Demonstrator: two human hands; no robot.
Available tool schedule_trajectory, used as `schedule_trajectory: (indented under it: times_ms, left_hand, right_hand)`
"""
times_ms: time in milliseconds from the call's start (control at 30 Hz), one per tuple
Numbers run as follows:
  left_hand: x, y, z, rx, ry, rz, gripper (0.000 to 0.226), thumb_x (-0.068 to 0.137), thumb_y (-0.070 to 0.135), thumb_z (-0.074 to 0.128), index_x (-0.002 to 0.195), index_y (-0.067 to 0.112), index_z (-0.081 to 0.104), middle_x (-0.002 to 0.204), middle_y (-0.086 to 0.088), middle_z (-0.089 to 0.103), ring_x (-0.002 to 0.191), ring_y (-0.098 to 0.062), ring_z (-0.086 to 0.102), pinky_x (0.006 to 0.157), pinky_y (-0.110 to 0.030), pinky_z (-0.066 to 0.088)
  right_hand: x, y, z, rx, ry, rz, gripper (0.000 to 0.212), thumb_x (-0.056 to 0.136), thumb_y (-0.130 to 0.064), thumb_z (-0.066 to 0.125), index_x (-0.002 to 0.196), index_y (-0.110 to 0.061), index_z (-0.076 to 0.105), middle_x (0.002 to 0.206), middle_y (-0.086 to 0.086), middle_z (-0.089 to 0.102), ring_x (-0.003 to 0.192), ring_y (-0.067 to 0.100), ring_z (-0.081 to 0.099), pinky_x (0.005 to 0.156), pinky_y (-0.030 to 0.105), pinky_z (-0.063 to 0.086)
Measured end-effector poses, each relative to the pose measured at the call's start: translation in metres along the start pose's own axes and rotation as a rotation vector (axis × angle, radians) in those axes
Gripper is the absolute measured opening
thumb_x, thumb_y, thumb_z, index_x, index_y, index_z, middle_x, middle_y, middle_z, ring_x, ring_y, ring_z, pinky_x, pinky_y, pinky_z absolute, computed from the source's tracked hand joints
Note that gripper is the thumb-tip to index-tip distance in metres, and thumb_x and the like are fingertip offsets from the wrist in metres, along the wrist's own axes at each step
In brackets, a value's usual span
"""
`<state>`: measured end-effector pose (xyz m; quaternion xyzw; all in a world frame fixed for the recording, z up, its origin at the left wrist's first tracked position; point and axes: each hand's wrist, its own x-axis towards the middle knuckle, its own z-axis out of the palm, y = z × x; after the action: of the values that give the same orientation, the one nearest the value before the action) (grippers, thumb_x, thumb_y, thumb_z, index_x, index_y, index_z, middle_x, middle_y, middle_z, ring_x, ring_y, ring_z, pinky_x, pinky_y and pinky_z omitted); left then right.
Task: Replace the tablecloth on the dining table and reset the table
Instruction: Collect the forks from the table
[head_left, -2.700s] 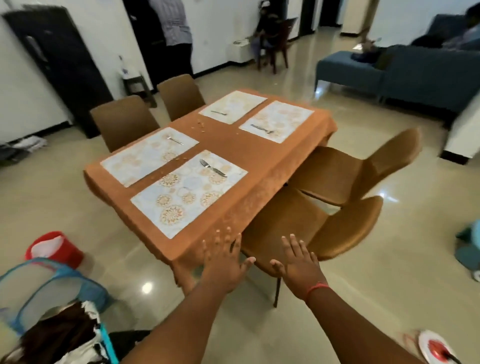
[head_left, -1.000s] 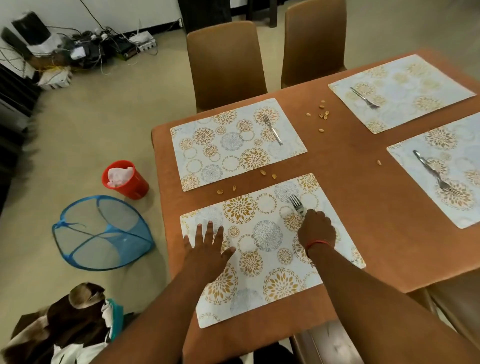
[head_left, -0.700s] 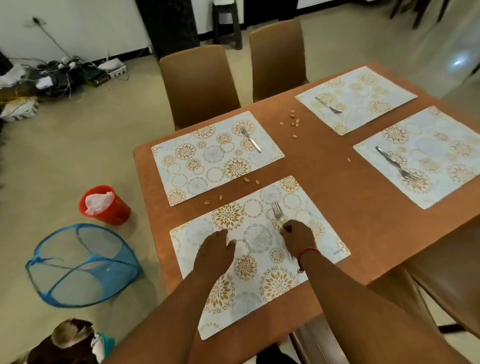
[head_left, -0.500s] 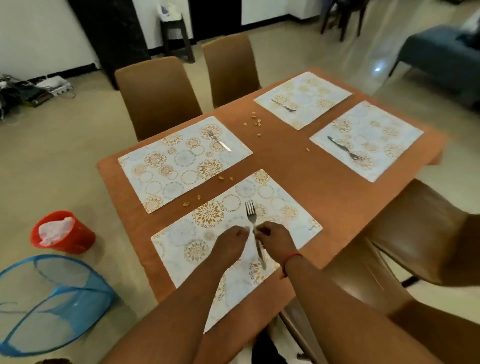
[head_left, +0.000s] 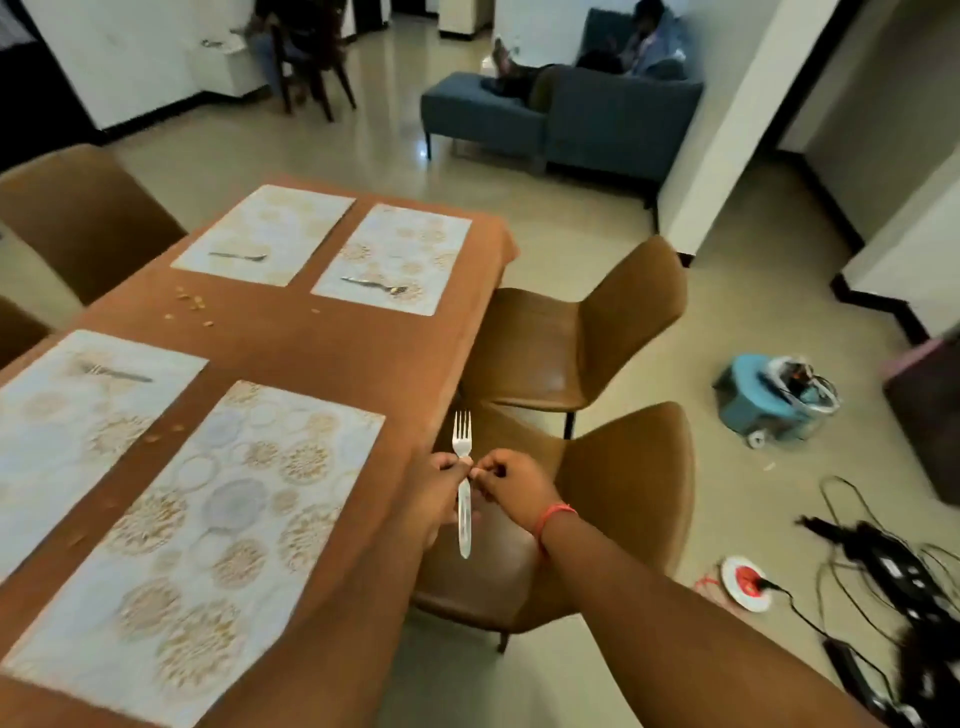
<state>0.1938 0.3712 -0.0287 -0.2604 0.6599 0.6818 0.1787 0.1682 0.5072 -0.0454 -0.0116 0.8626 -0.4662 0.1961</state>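
Orange tablecloth (head_left: 332, 358) covers the bench on the left, with four patterned placemats on it; the near right placemat (head_left: 208, 540) is bare while the other three each carry a fork. I see my left hand (head_left: 434, 488) and right hand (head_left: 511, 480) held together just past the bench's right edge, over a brown chair (head_left: 623, 499). Both sets of fingers pinch the neck of a fork (head_left: 462, 483), tines pointing away.

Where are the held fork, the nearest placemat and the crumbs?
held fork (head_left: 464, 512), head view, on its handle below the hands.
nearest placemat (head_left: 208, 545), head view, on its patterned middle.
crumbs (head_left: 189, 300), head view, on the cluster on the tablecloth.
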Motion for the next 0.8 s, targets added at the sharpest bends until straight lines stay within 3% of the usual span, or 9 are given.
schedule_trajectory:
  times_ms: [100,267,367,467,633,800]
  left_hand:
    - [0.003,0.007,0.080,0.088,-0.053,0.037,0.016,0.099,0.021,0.058,0.094,0.011,0.069,0.094,-0.017,0.072,0.087,-0.029,0.074,0.076,-0.055,0.060]
    - [0.012,0.013,0.243,0.213,-0.152,0.093,0.015,0.097,0.023,0.062,0.090,0.013,0.071,0.093,-0.019,0.073,0.085,-0.032,0.074,0.070,-0.050,0.062]
    - [0.017,0.023,0.340,0.220,-0.205,0.105,0.013,0.098,0.019,0.060,0.098,0.007,0.067,0.097,-0.020,0.071,0.082,-0.028,0.074,0.064,-0.043,0.063]
    - [0.027,0.031,0.432,0.249,-0.257,0.090,0.016,0.101,0.018,0.056,0.110,0.007,0.062,0.102,-0.012,0.072,0.087,-0.024,0.074,0.066,-0.044,0.063]
    - [0.052,0.043,0.513,0.302,-0.249,0.097,0.019,0.102,0.021,0.054,0.113,0.009,0.063,0.104,-0.008,0.072,0.091,-0.023,0.073,0.069,-0.045,0.063]
    - [0.117,0.059,0.549,0.287,-0.172,0.056,0.017,0.102,0.020,0.054,0.108,0.007,0.064,0.103,-0.010,0.071,0.089,-0.024,0.072,0.070,-0.046,0.063]
  right_hand:
    - [-0.016,0.040,-0.070,0.018,0.077,0.022,0.015,0.095,-0.022,0.064,0.081,-0.027,0.067,0.082,-0.002,0.071,0.080,0.013,0.067,0.074,0.026,0.054]
    - [-0.045,0.132,-0.201,0.073,0.206,0.058,0.010,0.094,-0.024,0.064,0.085,-0.020,0.068,0.083,0.006,0.070,0.069,0.011,0.061,0.064,0.022,0.050]
    - [-0.053,0.182,-0.285,0.106,0.234,0.064,0.014,0.095,-0.025,0.063,0.095,-0.012,0.069,0.084,0.006,0.073,0.071,0.016,0.067,0.068,0.028,0.054]
    - [-0.058,0.235,-0.366,0.167,0.314,0.116,0.014,0.094,-0.025,0.064,0.097,-0.012,0.069,0.084,0.005,0.072,0.067,0.011,0.065,0.063,0.023,0.051]
    - [-0.036,0.293,-0.447,0.204,0.341,0.181,0.014,0.094,-0.025,0.065,0.096,-0.011,0.067,0.083,0.004,0.070,0.068,0.013,0.067,0.061,0.020,0.049]
    - [0.030,0.330,-0.490,0.244,0.329,0.199,0.014,0.096,-0.028,0.062,0.093,-0.014,0.066,0.083,0.003,0.070,0.068,0.012,0.067,0.066,0.024,0.052]
